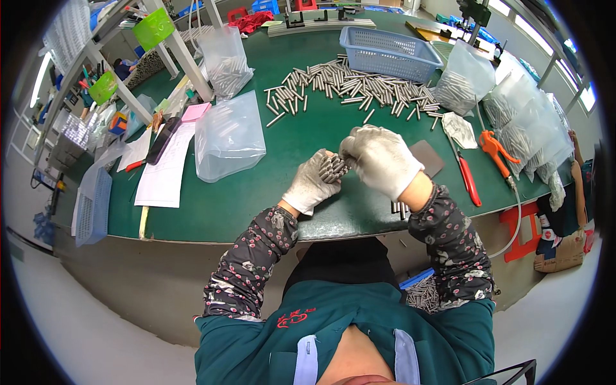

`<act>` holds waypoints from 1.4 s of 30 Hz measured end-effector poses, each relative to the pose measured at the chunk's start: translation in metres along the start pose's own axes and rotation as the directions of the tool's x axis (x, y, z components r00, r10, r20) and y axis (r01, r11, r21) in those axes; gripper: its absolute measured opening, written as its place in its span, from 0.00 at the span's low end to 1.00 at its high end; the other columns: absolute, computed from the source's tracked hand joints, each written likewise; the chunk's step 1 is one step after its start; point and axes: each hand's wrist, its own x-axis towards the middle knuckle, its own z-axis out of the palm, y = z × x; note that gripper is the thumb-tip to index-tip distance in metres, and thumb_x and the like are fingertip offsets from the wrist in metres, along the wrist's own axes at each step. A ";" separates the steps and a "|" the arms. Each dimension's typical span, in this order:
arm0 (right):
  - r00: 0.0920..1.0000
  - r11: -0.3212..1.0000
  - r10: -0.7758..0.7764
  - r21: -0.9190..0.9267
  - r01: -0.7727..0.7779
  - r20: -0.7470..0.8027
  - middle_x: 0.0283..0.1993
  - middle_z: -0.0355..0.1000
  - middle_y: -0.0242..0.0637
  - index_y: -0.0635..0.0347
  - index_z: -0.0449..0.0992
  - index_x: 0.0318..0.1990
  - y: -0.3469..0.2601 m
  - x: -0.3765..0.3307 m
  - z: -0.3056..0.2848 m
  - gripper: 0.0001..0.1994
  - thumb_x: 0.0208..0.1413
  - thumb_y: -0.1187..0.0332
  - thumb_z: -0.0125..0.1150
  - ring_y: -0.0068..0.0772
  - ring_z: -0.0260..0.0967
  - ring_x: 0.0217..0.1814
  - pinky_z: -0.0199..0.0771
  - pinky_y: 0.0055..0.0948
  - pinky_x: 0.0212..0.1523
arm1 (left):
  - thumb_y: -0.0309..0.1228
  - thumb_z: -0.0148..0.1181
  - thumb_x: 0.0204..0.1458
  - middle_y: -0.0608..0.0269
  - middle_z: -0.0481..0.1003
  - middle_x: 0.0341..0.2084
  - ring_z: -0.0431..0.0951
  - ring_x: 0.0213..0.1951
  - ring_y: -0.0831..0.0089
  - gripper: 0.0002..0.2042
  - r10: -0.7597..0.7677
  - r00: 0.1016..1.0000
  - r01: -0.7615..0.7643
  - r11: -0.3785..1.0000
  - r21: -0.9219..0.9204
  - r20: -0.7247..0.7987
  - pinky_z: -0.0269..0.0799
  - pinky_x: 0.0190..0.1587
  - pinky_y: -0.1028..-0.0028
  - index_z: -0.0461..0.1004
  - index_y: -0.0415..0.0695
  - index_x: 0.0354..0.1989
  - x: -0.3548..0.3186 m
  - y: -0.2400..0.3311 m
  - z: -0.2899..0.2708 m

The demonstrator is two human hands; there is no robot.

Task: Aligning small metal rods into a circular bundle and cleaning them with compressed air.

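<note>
My left hand (308, 182), in a white work glove, is closed round a bundle of short metal pins (333, 168), their ends facing up. Close beside the bundle, my gloved right hand (384, 159) has its fingers pinched together at the pins. What lies in that pinch is hidden by the glove. Beyond both hands a loose heap of the same pins (359, 86) spreads over the green table (250, 199). A few more pins (400, 208) stick out below my right wrist at the table's near edge.
A blue plastic basket (391, 54) stands behind the heap. Bags of pins (463, 78) line the right side, near red-handled pliers (470, 183) and an orange air gun (497, 151). At left are a clear plastic bag (230, 138), a paper sheet (163, 173) and a dark case (163, 141).
</note>
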 end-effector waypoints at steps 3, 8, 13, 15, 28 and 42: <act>0.997 0.995 0.023 0.097 -0.015 -0.074 0.25 0.68 0.37 0.56 0.73 0.27 -0.002 -0.002 0.001 0.05 0.41 0.69 0.60 0.40 0.67 0.34 0.67 0.35 0.34 | 0.21 0.61 0.35 0.67 0.72 0.30 0.71 0.32 0.82 0.19 0.024 1.000 -0.023 0.984 -0.178 0.000 0.69 0.37 0.81 0.64 0.41 0.38 0.000 -0.009 0.000; 0.991 0.996 0.030 0.086 -0.019 -0.129 0.25 0.68 0.36 0.56 0.73 0.27 0.006 -0.004 0.002 0.03 0.44 0.69 0.58 0.40 0.67 0.33 0.67 0.34 0.35 | 0.21 0.61 0.35 0.66 0.72 0.31 0.72 0.33 0.81 0.20 0.014 1.000 -0.012 0.993 -0.115 0.012 0.70 0.38 0.81 0.63 0.40 0.40 0.001 -0.003 0.001; 0.983 0.990 0.043 0.124 -0.066 0.178 0.28 0.71 0.39 0.56 0.74 0.27 0.028 -0.016 -0.020 0.07 0.46 0.65 0.53 0.43 0.69 0.34 0.69 0.37 0.36 | 0.19 0.60 0.37 0.66 0.71 0.33 0.72 0.35 0.81 0.21 -0.014 1.000 0.017 0.993 -0.117 0.026 0.70 0.40 0.81 0.62 0.40 0.42 -0.001 0.000 0.001; 0.779 0.990 0.126 -0.035 -0.133 0.615 0.31 0.72 0.41 0.56 0.76 0.29 0.034 -0.025 -0.007 0.08 0.44 0.63 0.55 0.43 0.70 0.36 0.69 0.37 0.38 | 0.17 0.58 0.38 0.67 0.71 0.36 0.72 0.38 0.81 0.21 -0.062 0.997 0.072 0.976 -0.206 0.052 0.69 0.41 0.82 0.62 0.40 0.43 -0.003 0.007 0.002; 0.719 0.022 0.360 0.765 -0.644 0.594 0.40 0.71 0.49 0.66 0.67 0.48 -0.011 -0.044 0.055 0.24 0.56 0.53 0.46 0.41 0.72 0.36 0.73 0.36 0.38 | 0.17 0.62 0.40 0.69 0.70 0.32 0.71 0.34 0.79 0.25 -0.033 0.979 -0.049 0.921 -0.386 -0.203 0.68 0.36 0.80 0.60 0.45 0.48 -0.005 0.002 0.000; 0.846 -0.787 0.168 0.586 -0.194 0.505 0.56 0.59 0.46 0.61 0.56 0.56 -0.031 -0.029 0.085 0.24 0.60 0.52 0.37 0.47 0.58 0.56 0.56 0.56 0.56 | 0.20 0.65 0.32 0.68 0.68 0.31 0.70 0.34 0.77 0.22 0.245 0.962 -0.247 0.969 0.002 -0.124 0.69 0.37 0.78 0.65 0.44 0.38 -0.008 -0.010 -0.003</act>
